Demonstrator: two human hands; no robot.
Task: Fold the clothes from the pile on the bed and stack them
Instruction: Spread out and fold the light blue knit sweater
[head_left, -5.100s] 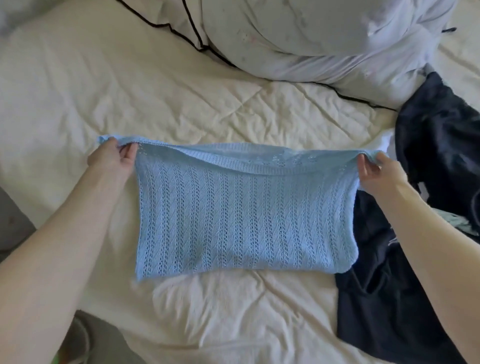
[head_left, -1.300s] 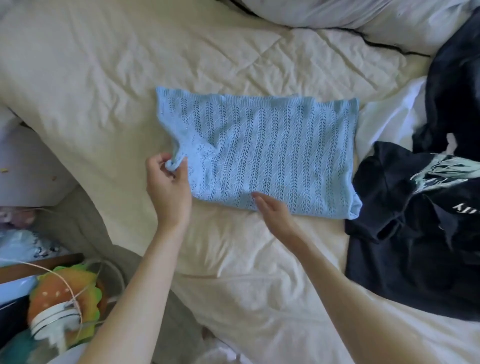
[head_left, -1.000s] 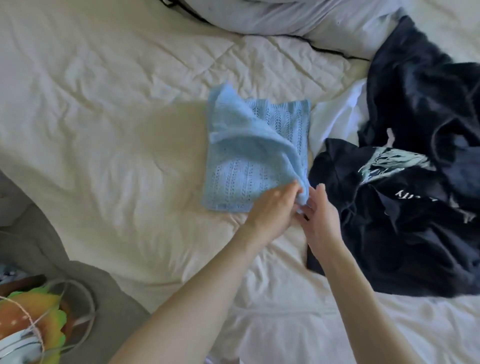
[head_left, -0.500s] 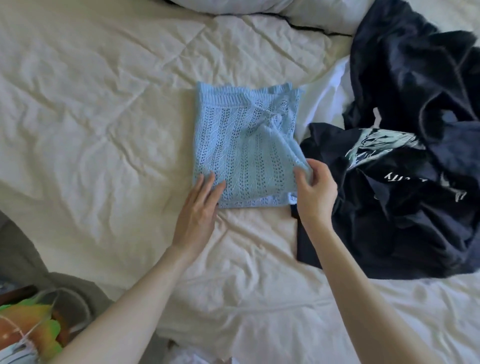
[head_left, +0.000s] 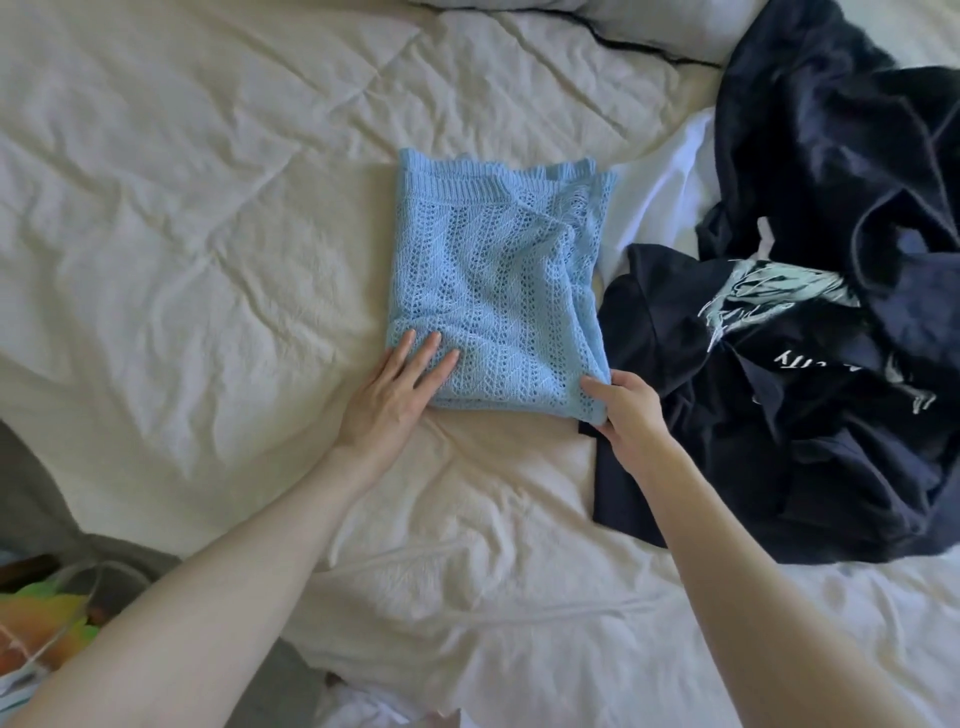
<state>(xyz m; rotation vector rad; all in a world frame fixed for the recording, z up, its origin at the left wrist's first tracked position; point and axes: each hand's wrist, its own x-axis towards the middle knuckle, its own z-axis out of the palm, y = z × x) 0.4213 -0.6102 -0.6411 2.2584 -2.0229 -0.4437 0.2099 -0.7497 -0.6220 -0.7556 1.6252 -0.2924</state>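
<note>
Since half a second ago your left hand (head_left: 392, 395) is lying further onto the light blue knit top (head_left: 496, 283), and your right hand (head_left: 626, 410) is sitting lower, at the garment's near right corner instead of along its right edge. You are pressing the left hand flat, fingers straight and spread, with the fingertips (head_left: 431, 343) resting on the near left corner of the top. You are pinching the near right corner between thumb and curled fingers of the right hand, so that grip is narrow and holding cloth. The knit top is lying folded into a compact, roughly square packet on the cream quilt (head_left: 182, 234), its ribbed hem showing along the far edge and a few soft creases running across the upper layer. Just to its right, the pile of dark navy clothes (head_left: 831, 312) is sprawling unfolded, one piece showing a pale printed graphic and lettering, its edge touching the packet near your right hand. A white sheet (head_left: 665, 192) is showing between the two at the far side.
</note>
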